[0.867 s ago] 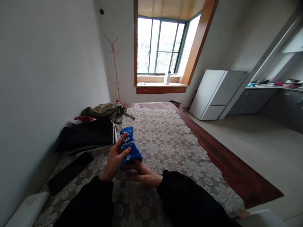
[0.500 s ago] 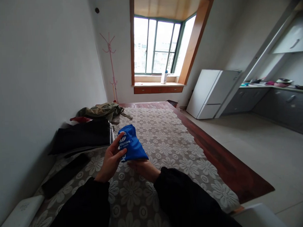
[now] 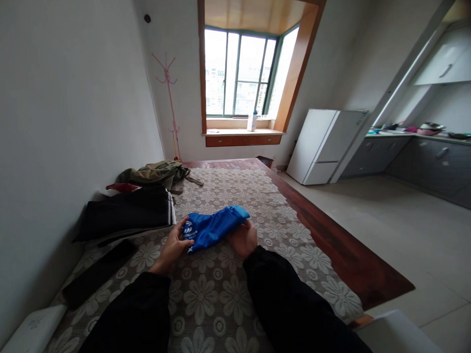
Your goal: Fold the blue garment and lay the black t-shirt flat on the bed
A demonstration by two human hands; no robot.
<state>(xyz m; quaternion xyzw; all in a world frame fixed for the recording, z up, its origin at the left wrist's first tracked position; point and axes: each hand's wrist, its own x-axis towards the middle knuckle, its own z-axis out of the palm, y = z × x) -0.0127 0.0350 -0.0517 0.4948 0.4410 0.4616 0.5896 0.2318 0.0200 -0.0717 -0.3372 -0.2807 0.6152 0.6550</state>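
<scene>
Low over the lace cloth (image 3: 236, 197), a blue fabric bundle (image 3: 214, 228) with white print at its left end lies stretched sideways between both hands, near the middle of the wooden table (image 3: 338, 245). At its left end the left hand (image 3: 172, 246) grasps it, thumb on the white print and fingers curled underneath. At its right end the right hand (image 3: 243, 238) clasps it, fingers wrapped up around the far edge. Both forearms wear black sleeves (image 3: 286, 303). Just left of the bundle, by the wall, sits a folded dark garment (image 3: 124, 214); farther off lies an olive-green bag (image 3: 154, 173). Near left, a flat dark bar (image 3: 95, 274) rests on the cloth. Far right stands a white fridge (image 3: 323, 145).
</scene>
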